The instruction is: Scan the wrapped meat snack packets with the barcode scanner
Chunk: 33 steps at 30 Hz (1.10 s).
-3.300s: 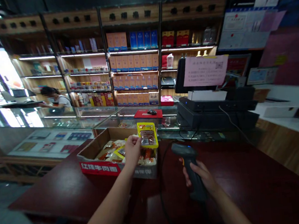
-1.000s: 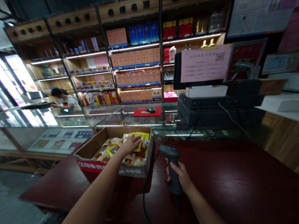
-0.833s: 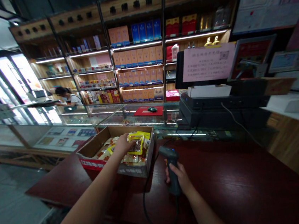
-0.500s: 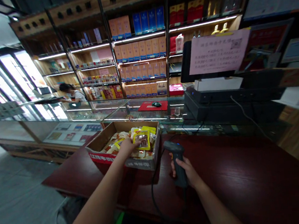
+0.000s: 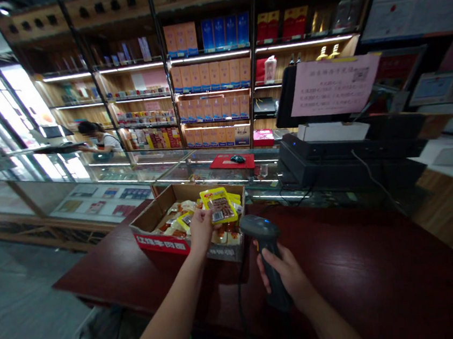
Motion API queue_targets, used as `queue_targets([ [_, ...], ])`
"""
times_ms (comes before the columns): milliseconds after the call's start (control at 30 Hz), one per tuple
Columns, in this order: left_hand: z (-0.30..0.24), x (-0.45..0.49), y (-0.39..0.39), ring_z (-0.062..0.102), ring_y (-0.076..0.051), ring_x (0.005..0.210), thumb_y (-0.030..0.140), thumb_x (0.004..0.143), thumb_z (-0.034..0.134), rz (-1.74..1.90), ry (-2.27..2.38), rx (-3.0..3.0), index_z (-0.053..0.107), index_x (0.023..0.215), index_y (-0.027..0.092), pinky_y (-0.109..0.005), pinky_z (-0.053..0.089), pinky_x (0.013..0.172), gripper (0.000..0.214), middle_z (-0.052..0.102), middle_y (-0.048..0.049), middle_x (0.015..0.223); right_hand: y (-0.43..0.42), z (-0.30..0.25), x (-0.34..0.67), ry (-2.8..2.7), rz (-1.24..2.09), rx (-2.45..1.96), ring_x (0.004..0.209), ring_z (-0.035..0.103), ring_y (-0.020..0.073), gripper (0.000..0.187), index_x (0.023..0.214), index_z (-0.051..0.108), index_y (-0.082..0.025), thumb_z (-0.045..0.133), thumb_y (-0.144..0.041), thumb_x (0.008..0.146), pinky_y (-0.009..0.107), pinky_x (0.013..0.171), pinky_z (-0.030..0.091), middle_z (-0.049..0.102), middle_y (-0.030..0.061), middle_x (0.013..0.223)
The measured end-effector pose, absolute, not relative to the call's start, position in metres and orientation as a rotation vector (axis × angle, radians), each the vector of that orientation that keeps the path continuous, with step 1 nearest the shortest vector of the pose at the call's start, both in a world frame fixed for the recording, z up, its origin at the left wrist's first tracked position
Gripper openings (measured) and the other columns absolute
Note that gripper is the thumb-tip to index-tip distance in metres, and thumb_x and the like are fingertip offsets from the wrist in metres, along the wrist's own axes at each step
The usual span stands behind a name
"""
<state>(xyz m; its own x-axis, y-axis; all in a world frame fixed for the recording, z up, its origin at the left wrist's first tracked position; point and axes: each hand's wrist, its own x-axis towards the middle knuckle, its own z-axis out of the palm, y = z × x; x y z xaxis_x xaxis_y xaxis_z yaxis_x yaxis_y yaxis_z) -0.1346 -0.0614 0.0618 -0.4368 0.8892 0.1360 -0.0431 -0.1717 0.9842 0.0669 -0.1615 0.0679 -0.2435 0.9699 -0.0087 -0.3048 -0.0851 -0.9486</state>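
My left hand [image 5: 202,227] pinches the lower left edge of a yellow-bordered snack packet [image 5: 219,205], its clear window showing brown food. The packet is tilted over an open cardboard box [image 5: 159,245] with a red printed front, which holds several other plastic packets [image 5: 174,223]. In my right hand [image 5: 288,273] a dark barcode scanner [image 5: 270,256] is gripped by its handle, upright, its head close to the box's right corner and to the packet. A small blue light shows on top of the scanner, and its cable hangs down to the left of the handle.
The box rests on a dark red table [image 5: 350,264]. Behind it runs a glass counter [image 5: 178,169] with a mouse [image 5: 237,158] on a red mat. A monitor [image 5: 287,98] with a pink notice stands right. A person [image 5: 104,139] sits far left before shelves of boxed goods.
My left hand has raised the yellow packet slightly from the pile and turned it. My right hand has brought the scanner a little nearer, with its head tilted toward the packet.
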Motion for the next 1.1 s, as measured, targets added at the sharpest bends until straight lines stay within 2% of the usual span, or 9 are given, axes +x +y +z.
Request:
queue_targets([
  [200,0.065,-0.127,-0.065,0.050,-0.012,0.057,0.035,0.076,0.050,1.769,1.650,1.387,0.047,0.065,0.018,-0.024,0.041,0.056,0.021,0.051,0.0027,0.058,-0.169,0.068,0.052,-1.177,1.476,-0.860,0.031,0.045,0.0071,0.040,0.087,0.053,-0.016,0.065,-0.050,0.069,0.019,0.028,0.039,0.052,-0.0066,0.051],
  [433,0.064,-0.121,-0.065,0.050,-0.013,0.057,0.037,0.080,0.046,1.696,1.710,1.444,0.046,0.067,0.019,-0.025,0.039,0.055,0.021,0.051,0.0025,0.059,-0.166,0.069,0.052,-1.161,1.490,-0.834,0.031,0.045,0.0072,0.038,0.087,0.052,-0.016,0.064,-0.047,0.070,0.018,0.028,0.038,0.053,-0.0063,0.052],
  [700,0.067,-0.115,-0.065,0.052,-0.016,0.061,0.029,0.080,0.046,1.660,1.847,1.581,0.051,0.068,0.018,-0.027,0.039,0.057,0.018,0.056,-0.0020,0.062,-0.163,0.070,0.055,-1.141,1.524,-0.816,0.033,0.045,0.0073,0.037,0.086,0.052,-0.017,0.065,-0.047,0.069,0.018,0.029,0.039,0.053,-0.0063,0.051],
  [967,0.081,-0.087,-0.064,0.050,-0.013,0.058,0.035,0.079,0.048,1.740,1.589,1.530,0.047,0.066,0.019,-0.024,0.038,0.057,0.021,0.052,0.0020,0.059,-0.158,0.058,0.087,-1.037,1.452,-0.885,0.034,0.046,0.0079,0.044,0.093,0.053,-0.016,0.068,-0.049,0.067,0.019,0.030,0.040,0.053,-0.0064,0.054],
  [1100,0.083,-0.044,-0.057,0.052,-0.013,0.057,0.035,0.079,0.049,1.598,1.422,1.567,0.047,0.067,0.019,-0.024,0.038,0.055,0.020,0.054,0.0015,0.059,-0.159,0.052,0.122,-0.983,1.321,-0.965,0.035,0.047,0.0077,0.043,0.092,0.052,-0.017,0.067,-0.049,0.068,0.019,0.031,0.041,0.054,-0.0060,0.055],
])
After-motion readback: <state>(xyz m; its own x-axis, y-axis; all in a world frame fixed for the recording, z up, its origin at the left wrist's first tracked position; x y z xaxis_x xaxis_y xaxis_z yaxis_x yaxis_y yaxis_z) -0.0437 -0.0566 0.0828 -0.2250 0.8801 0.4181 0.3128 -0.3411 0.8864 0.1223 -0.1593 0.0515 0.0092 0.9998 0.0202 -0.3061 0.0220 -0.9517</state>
